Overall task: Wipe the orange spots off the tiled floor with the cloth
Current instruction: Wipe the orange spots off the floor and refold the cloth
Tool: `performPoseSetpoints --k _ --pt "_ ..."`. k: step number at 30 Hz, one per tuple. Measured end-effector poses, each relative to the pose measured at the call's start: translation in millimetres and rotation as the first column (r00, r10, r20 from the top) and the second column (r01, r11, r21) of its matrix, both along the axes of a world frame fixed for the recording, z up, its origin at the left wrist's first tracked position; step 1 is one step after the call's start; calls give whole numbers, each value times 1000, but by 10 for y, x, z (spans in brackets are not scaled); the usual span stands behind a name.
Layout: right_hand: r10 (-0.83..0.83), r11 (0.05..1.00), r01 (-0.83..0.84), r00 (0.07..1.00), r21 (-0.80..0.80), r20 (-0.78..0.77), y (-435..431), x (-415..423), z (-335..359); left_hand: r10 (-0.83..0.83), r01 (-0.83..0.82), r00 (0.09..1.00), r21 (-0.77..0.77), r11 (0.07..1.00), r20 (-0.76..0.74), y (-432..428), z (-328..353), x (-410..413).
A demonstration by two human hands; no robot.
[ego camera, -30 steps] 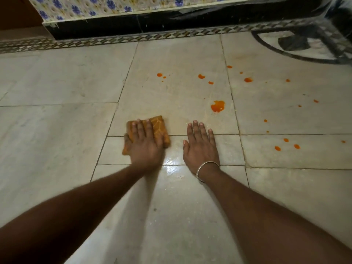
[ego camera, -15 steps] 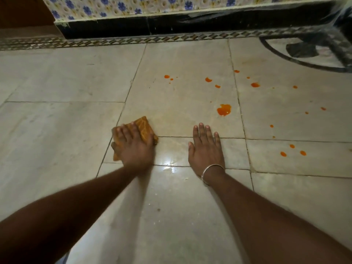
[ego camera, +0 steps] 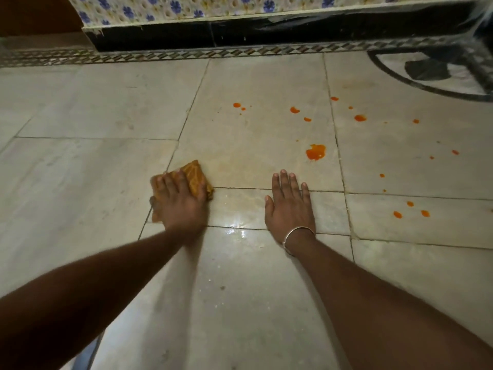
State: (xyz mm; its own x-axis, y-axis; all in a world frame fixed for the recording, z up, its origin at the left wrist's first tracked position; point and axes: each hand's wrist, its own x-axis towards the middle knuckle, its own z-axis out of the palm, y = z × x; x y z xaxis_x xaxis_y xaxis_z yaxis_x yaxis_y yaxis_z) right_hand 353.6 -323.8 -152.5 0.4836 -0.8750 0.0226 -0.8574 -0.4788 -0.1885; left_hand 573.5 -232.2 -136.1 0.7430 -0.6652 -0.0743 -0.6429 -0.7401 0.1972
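In the head view, your left hand [ego camera: 181,204] lies palm-down on the folded orange cloth [ego camera: 196,173]. Its fingers [ego camera: 170,182] are straight and close together, pressing the cloth flat rather than gripping it. The cloth sits on the tiled floor [ego camera: 106,108] where grout lines meet, well short of the mess. Your right hand [ego camera: 289,206] is planted flat on a bare tile near it, fingers slightly apart and holding nothing, with a metal bangle [ego camera: 297,232] at the wrist. Both arms reach forward nearly straight.

The orange spots all lie farther on and to your right. The largest blot [ego camera: 315,152] is beyond your right fingertips, and smaller drops [ego camera: 294,110] sit nearer the patterned border [ego camera: 186,53] at the floor's far edge. Three more [ego camera: 397,214] lie toward the right edge. None of these looks wiped yet.

Slide the cloth to the big blot first, press with the whole palm and pull inward so you gather it instead of smearing. Refold to a clean face for the small drops, and mind the wet sheen near your wrists
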Motion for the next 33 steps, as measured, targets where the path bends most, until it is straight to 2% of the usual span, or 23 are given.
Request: performPoseSetpoints --k 1,3,5,8,10,13,15,16,19,22,26,28,30,32,33 --pt "-5 1000 5 1000 0 3 -5 6 -4 10 -10 1000 -9 1000 -20 98 -17 -191" --pt "-12 1000 12 1000 -2 10 10 7 -14 -71 72 996 9 997 -46 194 -15 -598" --pt "-6 1000 6 1000 -14 -10 12 13 -11 -244 244 969 24 969 -28 122 1 -785" --pt "8 1000 -8 1000 -3 -25 -10 0 -19 -512 511 859 69 857 -6 -261 49 -490" --pt "18 1000 -17 999 7 -31 -12 -19 -18 -500 503 864 132 854 -57 -412 115 -80" --pt "12 1000 -12 1000 15 -27 2 -25 -2 -210 233 969 189 954 -134 -224 247 370" --pt "7 1000 -7 1000 16 -19 7 -12 11 -53 82 982 157 984 -180 60 300 349" --pt "6 1000 -6 1000 27 -19 1 -6 23 -39 68 979 139 988 -201 194 300 253" --pt "32 994 -26 998 109 -51 -28 -13 74 -120 148 970 122 982 -212 530 246 -136" --pt "41 956 -24 998 292 -50 -86 -29 218 -248 261 964 173 950 -96 749 350 -414" --pt "-29 872 4 999 489 43 180 -63 416 -533 524 845 261 811 -42 880 693 -758" --pt "45 834 -57 998 548 34 345 -129 523 -521 550 835 270 790 -177 792 885 -879" --pt "81 788 -106 994 607 68 501 -284 750 -378 523 782 192 830 -495 648 1130 -927" --pt "-81 716 -85 976 693 203 555 -449 1040 -229 451 554 58 891 -800 498 1450 -937" --pt "-196 648 -61 950 759 244 596 -564 1195 -202 417 445 2 909 -873 482 1595 -955"
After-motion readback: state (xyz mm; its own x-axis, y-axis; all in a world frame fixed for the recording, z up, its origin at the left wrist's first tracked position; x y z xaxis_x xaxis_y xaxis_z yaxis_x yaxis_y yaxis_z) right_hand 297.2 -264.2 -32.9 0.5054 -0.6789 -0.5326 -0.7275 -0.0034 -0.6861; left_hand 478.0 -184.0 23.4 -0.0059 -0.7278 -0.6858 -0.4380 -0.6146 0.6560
